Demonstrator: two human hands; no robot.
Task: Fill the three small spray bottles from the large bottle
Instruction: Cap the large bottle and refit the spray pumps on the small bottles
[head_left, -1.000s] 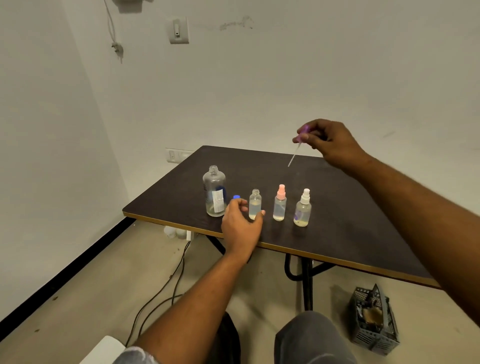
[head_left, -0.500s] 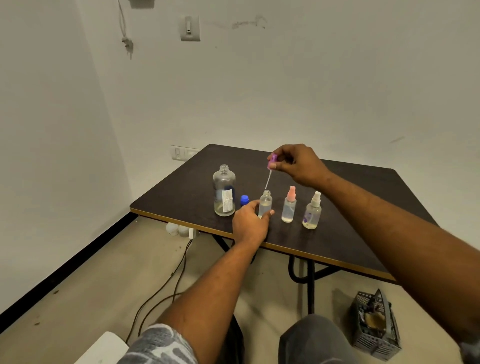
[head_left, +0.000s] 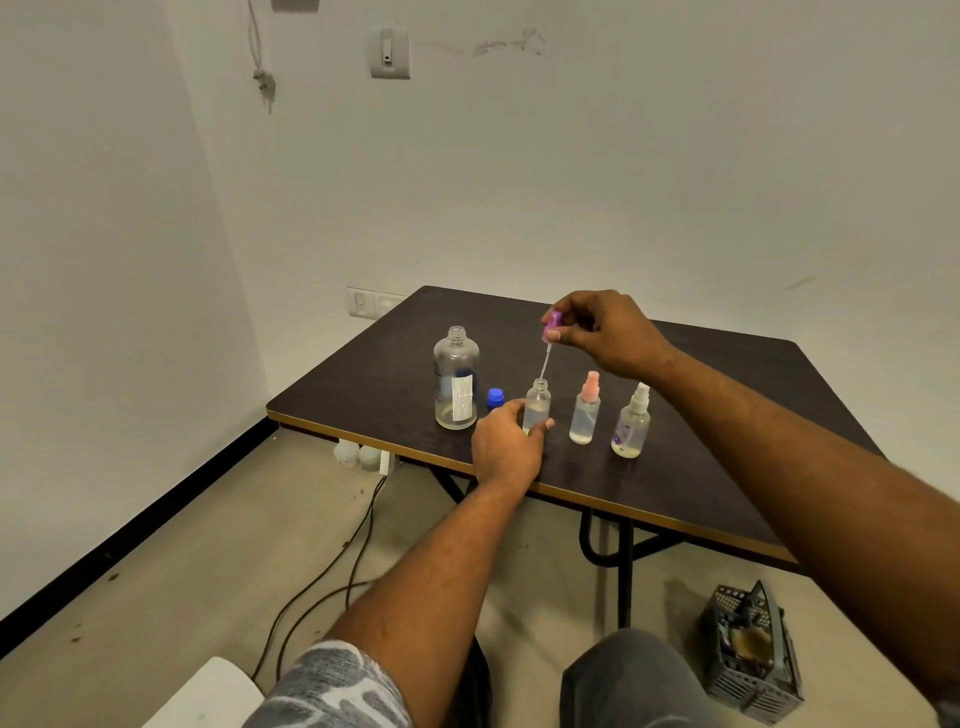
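Note:
On the dark table (head_left: 727, 395) stands the large clear bottle (head_left: 456, 379), uncapped, with little liquid at its bottom; its blue cap (head_left: 495, 397) lies beside it. My left hand (head_left: 506, 441) grips the base of an open small bottle (head_left: 537, 402). My right hand (head_left: 605, 330) pinches a purple spray top (head_left: 552, 326); its thin tube (head_left: 544, 364) hangs with the tip right at that bottle's mouth. To the right stand a pink-topped spray bottle (head_left: 586, 410) and a white-topped spray bottle (head_left: 632, 423), both partly filled.
The bottles stand close to the table's near edge (head_left: 597, 493). Cables (head_left: 322, 571) run across the floor under the table. A dark plastic basket (head_left: 750, 649) sits on the floor at the right. My knees show at the bottom.
My right hand has come down and left from high above the table, bringing the spray top's tube to the open bottle's mouth. My left hand has closed on that bottle.

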